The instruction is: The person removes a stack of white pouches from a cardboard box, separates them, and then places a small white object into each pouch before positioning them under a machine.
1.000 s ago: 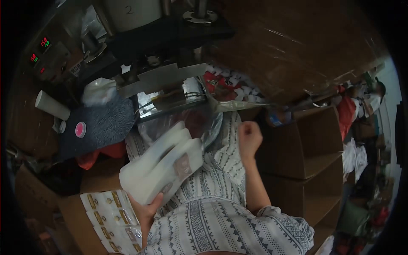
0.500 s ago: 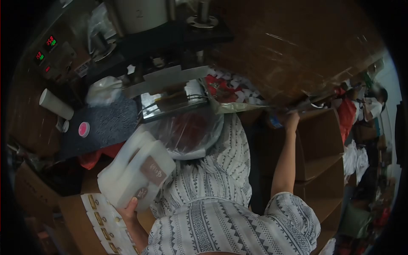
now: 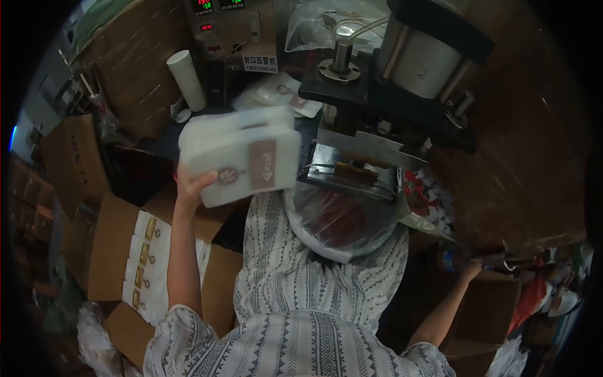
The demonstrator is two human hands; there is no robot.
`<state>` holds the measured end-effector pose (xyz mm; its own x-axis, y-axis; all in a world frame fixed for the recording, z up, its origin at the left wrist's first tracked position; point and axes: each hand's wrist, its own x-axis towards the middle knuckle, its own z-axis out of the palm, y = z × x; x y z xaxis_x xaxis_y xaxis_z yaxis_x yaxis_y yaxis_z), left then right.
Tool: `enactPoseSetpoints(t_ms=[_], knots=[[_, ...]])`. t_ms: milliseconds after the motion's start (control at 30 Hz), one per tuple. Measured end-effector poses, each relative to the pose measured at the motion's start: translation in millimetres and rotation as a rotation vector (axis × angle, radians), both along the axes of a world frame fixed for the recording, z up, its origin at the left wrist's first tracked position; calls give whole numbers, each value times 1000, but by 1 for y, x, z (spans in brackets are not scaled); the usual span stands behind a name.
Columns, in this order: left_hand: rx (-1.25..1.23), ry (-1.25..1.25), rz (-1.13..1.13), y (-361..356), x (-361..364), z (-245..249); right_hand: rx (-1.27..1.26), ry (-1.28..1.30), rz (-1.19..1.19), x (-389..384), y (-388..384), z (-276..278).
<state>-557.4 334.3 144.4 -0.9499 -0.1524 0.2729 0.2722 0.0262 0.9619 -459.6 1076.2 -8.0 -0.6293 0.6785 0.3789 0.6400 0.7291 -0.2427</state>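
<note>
My left hand [image 3: 196, 187] is closed around the lower left corner of a thick stack of white plastic pouches [image 3: 242, 173], thumb across the front one. The pouches carry a brown printed panel and a round brown mark, and they look blurred. On the right, my right hand [image 3: 471, 270] is closed beside the cardboard box [image 3: 483, 308], near a small blue-labelled item [image 3: 449, 259]; I cannot tell what its fingers hold. To the right of the stack stands a sealing press [image 3: 361, 169], with a plastic-covered round tub [image 3: 339, 217] in front of it at my lap.
Left of my lap, an open carton [image 3: 113, 251] contains white printed packs [image 3: 144, 270]. More pouches [image 3: 276, 94] lie behind the held stack, near a white cup-like tube [image 3: 186, 80] and a control box [image 3: 239, 31] with lit digits. Small white pieces [image 3: 436, 195] fill a bag right of the press.
My view has swung to the left. My left hand has lifted the pouch stack up and forward, and turned it more level. My right hand stays out by the box on the right.
</note>
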Motion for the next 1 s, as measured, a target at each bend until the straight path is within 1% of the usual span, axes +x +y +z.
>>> enactPoseSetpoints(t_ms=[67, 100, 133, 167, 200, 233, 267, 300, 333, 400, 433, 467, 500, 533, 567, 600, 667, 700, 733, 767, 800, 867, 933, 1000], knots=[[-67, 88, -4, 2, -46, -7, -64, 90, 25, 2, -11, 12], [-60, 100, 11, 2, -68, -10, -10, 113, 33, 1, -6, 7], [-182, 76, 31, 2, -87, -14, 43, 132, 39, 3, -1, 1], [-305, 51, 51, 0, -107, -18, -37, 117, 46, 7, 5, 0], [-304, 55, 60, -3, -128, -30, -119, 98, 52, 12, 9, 0], [-340, 58, 111, -7, -149, -44, -122, 101, 60, 14, 9, -3], [-380, 63, 159, -11, -165, -50, -148, 252, 53, 16, 7, -9], [-386, 66, 158, -11, -174, -48, -174, 401, 42, 18, 4, -13], [-413, 49, 172, -9, -182, -48, -173, 401, 43, 21, 7, -18], [-436, 30, 186, -5, -199, -51, 387, 334, 110, 20, 13, -23], [-465, 51, 255, -6, -210, -54, 386, 332, 113, 18, 0, -13], [-494, 73, 324, -10, -219, -58, 503, 285, 114, 18, -30, 11], [-496, 71, 327, -15, -225, -62, 561, 262, 115, 17, -38, 14], [-438, 74, 289, -18, -231, -65, 619, 240, 115, 17, -47, 18], [-379, 76, 251, -22, -237, -68, 456, 336, 62, 28, -43, 5], [-379, 74, 251, -25, -236, -69, 290, 427, 9, 35, -41, -2], [-351, 33, 80, -32, -232, -64, 310, 438, -30, 42, -63, 2], [-354, 28, 78, -36, -232, -59, 334, 445, -66, 47, -77, 4], [-378, -25, -1, -39, -232, -53, 332, 439, -65, 53, -88, 0], [-399, -81, -78, -43, -230, -48, 303, 436, -117, 58, -96, -4], [-396, -89, -74, -46, -230, -46, 274, 433, -166, 62, -104, -7], [-588, -73, -214, -52, -235, -38, 247, 411, -180, 62, -121, -13], [-569, -138, -229, -46, -224, -27, 220, 385, -185, 64, -132, -22], [-550, -208, -239, -48, -210, -23, 151, 417, -81, 68, -142, -40]])
